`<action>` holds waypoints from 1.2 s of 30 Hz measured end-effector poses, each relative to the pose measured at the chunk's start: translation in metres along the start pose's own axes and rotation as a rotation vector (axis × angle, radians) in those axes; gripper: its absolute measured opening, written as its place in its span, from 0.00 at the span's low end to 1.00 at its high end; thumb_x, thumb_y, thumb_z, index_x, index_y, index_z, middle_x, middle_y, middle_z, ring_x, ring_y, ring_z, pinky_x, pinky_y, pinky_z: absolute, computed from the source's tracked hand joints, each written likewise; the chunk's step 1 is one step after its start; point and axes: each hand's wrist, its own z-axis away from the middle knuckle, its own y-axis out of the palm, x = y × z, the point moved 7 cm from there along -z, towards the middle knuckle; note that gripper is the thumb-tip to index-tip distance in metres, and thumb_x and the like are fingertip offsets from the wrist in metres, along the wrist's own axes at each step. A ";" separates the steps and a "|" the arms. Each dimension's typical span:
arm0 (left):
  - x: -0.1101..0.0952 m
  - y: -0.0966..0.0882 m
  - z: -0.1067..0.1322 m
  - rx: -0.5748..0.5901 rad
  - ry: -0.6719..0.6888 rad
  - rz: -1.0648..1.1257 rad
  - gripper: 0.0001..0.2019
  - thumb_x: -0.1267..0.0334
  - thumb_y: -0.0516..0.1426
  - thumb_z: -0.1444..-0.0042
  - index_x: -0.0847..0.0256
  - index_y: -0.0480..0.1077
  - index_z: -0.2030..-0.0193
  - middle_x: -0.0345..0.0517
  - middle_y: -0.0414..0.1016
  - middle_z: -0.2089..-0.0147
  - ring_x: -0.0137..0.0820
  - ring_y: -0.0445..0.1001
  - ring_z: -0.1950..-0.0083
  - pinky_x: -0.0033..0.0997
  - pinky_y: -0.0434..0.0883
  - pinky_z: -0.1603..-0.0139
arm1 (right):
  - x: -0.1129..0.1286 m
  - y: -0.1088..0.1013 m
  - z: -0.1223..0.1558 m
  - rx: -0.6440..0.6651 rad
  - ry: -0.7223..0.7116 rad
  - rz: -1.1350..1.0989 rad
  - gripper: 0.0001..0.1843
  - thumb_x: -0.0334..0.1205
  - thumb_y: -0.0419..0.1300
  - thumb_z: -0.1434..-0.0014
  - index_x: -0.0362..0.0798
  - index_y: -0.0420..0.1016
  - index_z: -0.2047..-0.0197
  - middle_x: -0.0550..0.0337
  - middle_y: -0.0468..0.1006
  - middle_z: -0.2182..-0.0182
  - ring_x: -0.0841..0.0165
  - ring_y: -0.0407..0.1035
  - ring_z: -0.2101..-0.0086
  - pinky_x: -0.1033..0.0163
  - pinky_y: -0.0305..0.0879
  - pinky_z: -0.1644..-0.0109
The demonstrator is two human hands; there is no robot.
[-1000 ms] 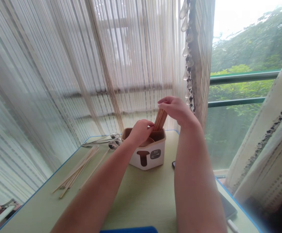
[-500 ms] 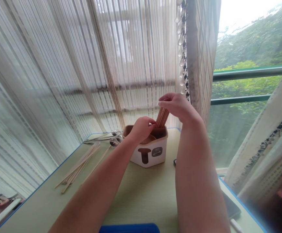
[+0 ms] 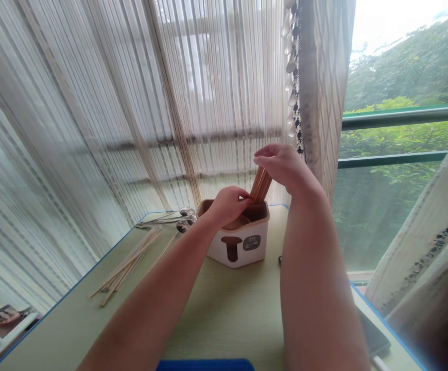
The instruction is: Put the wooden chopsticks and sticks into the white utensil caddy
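Observation:
A white cutlery holder (image 3: 243,247) with a brown rim stands on the pale green table (image 3: 216,309). A bundle of wooden chopsticks (image 3: 260,186) leans upright in its right compartment. My right hand (image 3: 281,166) is closed over the tops of these chopsticks. My left hand (image 3: 227,205) rests on the holder's rim, its fingers curled against the lower part of the bundle. More loose chopsticks (image 3: 129,263) lie on the table to the left. Metal spoons (image 3: 170,220) lie behind them near the curtain.
Sheer striped curtains (image 3: 131,113) hang close behind the table. A beaded tie-back (image 3: 293,93) hangs by the window, with green railings (image 3: 401,116) outside. A dark phone (image 3: 373,335) lies at the table's right edge. A blue object (image 3: 204,365) sits at the near edge.
Both hands stay on the chopstick bundle in the holder. My right hand has shifted slightly on the tops. The view has drifted a little to the left and up.

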 end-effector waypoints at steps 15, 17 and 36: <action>0.048 -0.115 0.076 -0.475 -0.346 -0.128 0.13 0.55 0.54 0.47 0.60 0.74 0.62 0.45 0.77 0.63 0.29 0.72 0.67 0.29 0.68 0.64 | 0.060 -0.011 0.016 -0.112 -0.195 -0.071 0.10 0.40 0.58 0.48 0.49 0.74 0.62 0.56 0.74 0.66 0.65 0.68 0.63 0.59 0.64 0.62; 0.082 -0.118 0.101 -0.551 -0.427 -0.180 0.12 0.57 0.54 0.48 0.61 0.73 0.61 0.46 0.77 0.62 0.30 0.72 0.67 0.30 0.68 0.61 | 0.075 0.001 0.022 -0.056 -0.216 -0.096 0.10 0.40 0.57 0.47 0.48 0.74 0.61 0.56 0.74 0.66 0.66 0.68 0.64 0.60 0.64 0.63; 0.203 -0.075 0.184 0.060 -0.937 -0.399 0.12 0.70 0.53 0.49 0.64 0.73 0.59 0.58 0.75 0.56 0.42 0.73 0.54 0.36 0.68 0.58 | 0.064 0.279 0.166 1.168 -0.355 0.682 0.28 0.29 0.58 0.53 0.47 0.68 0.46 0.48 0.76 0.56 0.60 0.71 0.58 0.62 0.66 0.58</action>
